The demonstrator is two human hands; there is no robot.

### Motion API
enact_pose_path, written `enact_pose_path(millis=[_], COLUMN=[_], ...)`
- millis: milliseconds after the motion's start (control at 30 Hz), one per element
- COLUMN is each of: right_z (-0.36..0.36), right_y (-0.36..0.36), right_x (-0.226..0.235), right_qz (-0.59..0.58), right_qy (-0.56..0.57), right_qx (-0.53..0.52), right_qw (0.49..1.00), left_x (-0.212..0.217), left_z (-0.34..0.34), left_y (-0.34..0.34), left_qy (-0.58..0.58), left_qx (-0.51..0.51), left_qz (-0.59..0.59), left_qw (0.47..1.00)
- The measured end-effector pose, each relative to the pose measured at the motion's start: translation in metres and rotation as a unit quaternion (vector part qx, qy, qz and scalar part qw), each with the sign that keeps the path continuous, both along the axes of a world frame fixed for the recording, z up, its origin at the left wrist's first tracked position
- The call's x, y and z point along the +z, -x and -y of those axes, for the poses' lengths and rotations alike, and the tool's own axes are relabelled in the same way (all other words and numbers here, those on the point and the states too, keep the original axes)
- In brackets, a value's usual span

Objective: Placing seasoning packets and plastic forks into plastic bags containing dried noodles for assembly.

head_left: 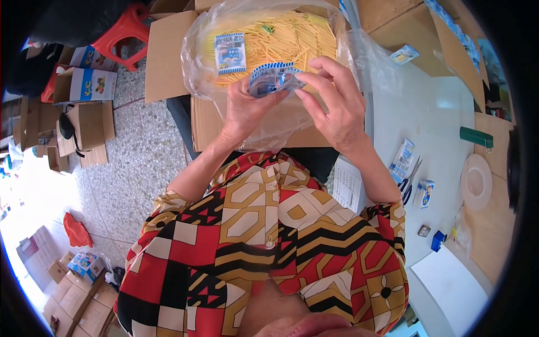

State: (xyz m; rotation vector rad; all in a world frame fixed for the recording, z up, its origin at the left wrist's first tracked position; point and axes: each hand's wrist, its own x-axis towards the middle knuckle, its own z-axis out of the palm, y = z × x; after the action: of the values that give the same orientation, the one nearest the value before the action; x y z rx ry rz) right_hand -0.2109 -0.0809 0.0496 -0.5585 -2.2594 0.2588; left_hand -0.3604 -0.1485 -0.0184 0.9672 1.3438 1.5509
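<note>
My left hand (244, 109) is closed around the lower left side of a small blue-and-white plastic packet (269, 78), which bulges and curves. The thumb and index finger of my right hand (339, 112) close on the packet's right edge, with the other fingers raised and bent. Both hands are over the near side of a box lined with a clear plastic bag (196, 67). Many thin yellow sticks (297, 33) fill the bag. Another flat blue-and-white packet (230, 53) lies on the sticks at the left.
On the table (387, 112) at the right are scissors (411, 180), small packets (425, 194), a green tool-like object (476, 137) and a round pale disc (476, 181). An open cardboard box (415, 33) stands at the far right. A red stool (120, 36) and cartons (84, 84) stand on the left.
</note>
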Motion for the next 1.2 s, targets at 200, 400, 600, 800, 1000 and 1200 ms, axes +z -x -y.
enact_pose_path(millis=[200,400,600,800,1000,1200], right_z=[0.002,0.007,-0.023,-0.122,-0.168,-0.178], right_y=[-0.007,-0.011,0.002,0.035,0.082,0.117], right_x=[-0.002,-0.009,-0.007,-0.078,-0.122,-0.117], right_qz=[0.071,0.149,0.008,0.078,0.186,0.409], right_qy=[-0.129,0.024,0.305,0.191,0.004,0.019], right_qx=[-0.005,0.064,0.072,-0.032,-0.048,-0.091], right_qw=[0.989,0.986,0.950,0.978,0.981,0.908], left_x=[-0.002,-0.012,-0.012,-0.007,-0.006,-0.004], left_z=[0.000,0.006,0.006,0.005,0.006,0.008], left_y=[-0.004,-0.006,0.001,0.022,0.041,0.052], left_qy=[0.006,0.022,0.060,0.044,0.048,0.039], left_qx=[0.018,0.003,0.027,0.046,0.066,0.074], left_qz=[-0.042,-0.083,-0.067,0.027,0.024,0.041], left_qw=[0.999,0.996,0.996,0.998,0.996,0.996])
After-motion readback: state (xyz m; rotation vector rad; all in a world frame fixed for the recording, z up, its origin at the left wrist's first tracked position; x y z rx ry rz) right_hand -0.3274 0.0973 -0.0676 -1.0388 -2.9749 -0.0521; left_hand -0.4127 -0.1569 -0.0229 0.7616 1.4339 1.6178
